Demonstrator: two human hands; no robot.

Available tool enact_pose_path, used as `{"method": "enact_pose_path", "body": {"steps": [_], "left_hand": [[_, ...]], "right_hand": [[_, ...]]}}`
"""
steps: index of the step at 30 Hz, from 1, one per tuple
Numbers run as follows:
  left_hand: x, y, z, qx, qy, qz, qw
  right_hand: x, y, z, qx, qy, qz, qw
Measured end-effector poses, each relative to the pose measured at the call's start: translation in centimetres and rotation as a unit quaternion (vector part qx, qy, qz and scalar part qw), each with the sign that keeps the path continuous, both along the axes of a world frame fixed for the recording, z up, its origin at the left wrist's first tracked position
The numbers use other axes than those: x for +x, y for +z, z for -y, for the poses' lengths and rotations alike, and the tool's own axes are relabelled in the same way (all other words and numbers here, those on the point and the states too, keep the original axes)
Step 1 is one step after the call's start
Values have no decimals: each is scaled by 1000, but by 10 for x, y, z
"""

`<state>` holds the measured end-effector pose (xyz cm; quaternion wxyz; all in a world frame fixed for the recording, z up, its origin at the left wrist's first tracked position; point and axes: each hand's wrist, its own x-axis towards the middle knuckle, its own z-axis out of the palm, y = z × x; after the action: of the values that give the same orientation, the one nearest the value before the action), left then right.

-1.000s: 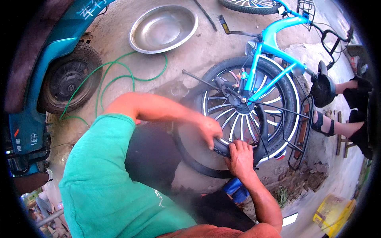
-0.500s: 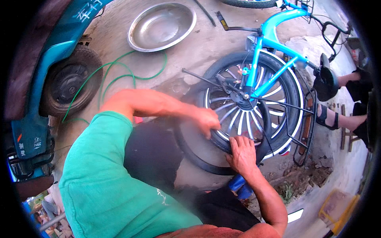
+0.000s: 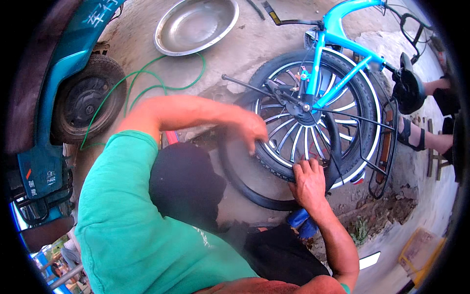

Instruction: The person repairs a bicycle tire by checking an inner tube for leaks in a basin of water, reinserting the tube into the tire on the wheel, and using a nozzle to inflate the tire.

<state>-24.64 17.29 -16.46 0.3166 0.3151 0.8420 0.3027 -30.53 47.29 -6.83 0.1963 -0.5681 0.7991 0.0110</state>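
A black bicycle tyre point(image 3: 274, 164) with a white-edged, spoked wheel point(image 3: 293, 128) lies low in front of me, still under the light-blue bicycle frame point(image 3: 317, 81). My left hand point(image 3: 253, 130), slightly blurred, is closed at the tyre's left edge; its fingertips are partly hidden. Lower right along the same edge, my right hand point(image 3: 310, 180) wraps over the tyre with its fingers curled towards the rim. A loose black inner tube point(image 3: 239, 188) loops out below the wheel and passes by my right hand.
A metal basin point(image 3: 196, 27) and a green hose point(image 3: 142, 73) lie on the concrete at upper left. Beside them stands a teal vehicle with a black wheel point(image 3: 89, 100). Another person's sandalled foot point(image 3: 411, 134) is at the right, near the bicycle's rear rack point(image 3: 387, 152).
My left hand has moved a little up and left along the tyre edge. My right hand has shifted slightly right along it. The view has shifted slightly.
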Motion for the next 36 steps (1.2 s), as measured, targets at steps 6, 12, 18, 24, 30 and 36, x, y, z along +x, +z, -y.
{"method": "enact_pose_path", "body": {"steps": [6,12,18,24,30,36], "left_hand": [[-8,2,10,-40,-25,-21,999],[24,16,-81,53,178,42,982],[30,9,-109,190,286,37,938],[68,-4,-50,242,302,-127,913],[122,-18,34,1,645,-17,764],[144,-65,41,126,654,145,731]], "right_hand": [[-1,-3,-5,-15,3,-12,1000],[-2,13,-6,-7,-34,-27,999],[-14,26,-9,-28,-3,31,999],[-40,48,1,-144,-88,2,986],[-59,42,-16,-205,-193,-38,959],[-74,29,-23,-195,-217,-72,954]]}}
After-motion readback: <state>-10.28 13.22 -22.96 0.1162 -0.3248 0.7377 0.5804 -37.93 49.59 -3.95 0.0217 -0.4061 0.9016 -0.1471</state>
